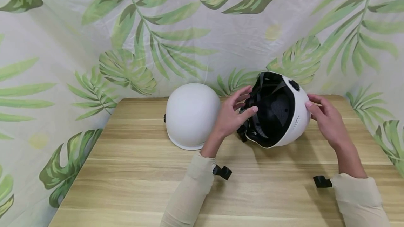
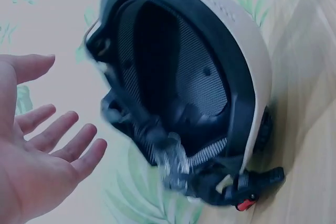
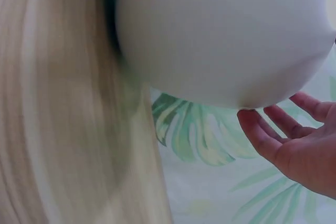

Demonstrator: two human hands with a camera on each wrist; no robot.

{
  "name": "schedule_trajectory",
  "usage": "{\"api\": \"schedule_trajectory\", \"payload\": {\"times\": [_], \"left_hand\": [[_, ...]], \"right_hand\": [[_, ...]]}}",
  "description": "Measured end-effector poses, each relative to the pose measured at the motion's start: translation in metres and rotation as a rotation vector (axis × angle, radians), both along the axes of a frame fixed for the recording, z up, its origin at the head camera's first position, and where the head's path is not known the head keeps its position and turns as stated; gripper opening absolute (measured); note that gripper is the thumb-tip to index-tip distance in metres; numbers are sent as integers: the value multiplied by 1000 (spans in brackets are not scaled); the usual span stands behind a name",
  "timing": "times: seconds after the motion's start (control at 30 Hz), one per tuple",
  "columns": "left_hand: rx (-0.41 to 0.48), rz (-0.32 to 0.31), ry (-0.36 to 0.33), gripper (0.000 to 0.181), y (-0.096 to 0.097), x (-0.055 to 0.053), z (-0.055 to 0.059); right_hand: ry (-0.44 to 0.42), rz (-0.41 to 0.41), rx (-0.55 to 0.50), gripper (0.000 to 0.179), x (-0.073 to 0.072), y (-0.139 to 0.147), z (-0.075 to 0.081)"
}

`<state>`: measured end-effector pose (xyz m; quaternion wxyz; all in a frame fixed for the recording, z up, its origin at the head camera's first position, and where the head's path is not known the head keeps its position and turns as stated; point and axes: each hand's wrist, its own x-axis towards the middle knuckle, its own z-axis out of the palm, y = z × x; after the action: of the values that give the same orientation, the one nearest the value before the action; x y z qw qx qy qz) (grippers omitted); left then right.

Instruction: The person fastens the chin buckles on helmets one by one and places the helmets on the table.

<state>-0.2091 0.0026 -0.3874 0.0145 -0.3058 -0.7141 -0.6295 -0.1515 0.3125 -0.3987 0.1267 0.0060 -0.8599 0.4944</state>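
A pale, leaf-printed cloth (image 1: 240, 45) hangs behind a wood-grain table (image 1: 132, 178); soft shadows (image 1: 307, 155) cross it

Soft, even light fills the room, casting faint shadows on the wooden table (image 1: 126, 185) at the near side of the tilted helmet (image 1: 301, 123), whose black lining (image 1: 274, 109) sinks into gloom. Up close at the left wrist everything looks cool and hazy, the strap (image 2: 132, 109) smeared by blur; at the right wrist, the wood grain softens and a pale glare burns at the view's edge.
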Motion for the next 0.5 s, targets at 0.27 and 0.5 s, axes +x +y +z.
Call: {"api": "schedule_trajectory", "payload": {"times": [0.27, 0.5], "left_hand": [[-24, 65, -51, 56, -7, -7, -2], [-54, 111, -49, 54, -10, -12, -6]], "right_hand": [[31, -34, -70, 27, 3, 19, 4], [73, -61, -202, 24, 10, 36, 11]]}}
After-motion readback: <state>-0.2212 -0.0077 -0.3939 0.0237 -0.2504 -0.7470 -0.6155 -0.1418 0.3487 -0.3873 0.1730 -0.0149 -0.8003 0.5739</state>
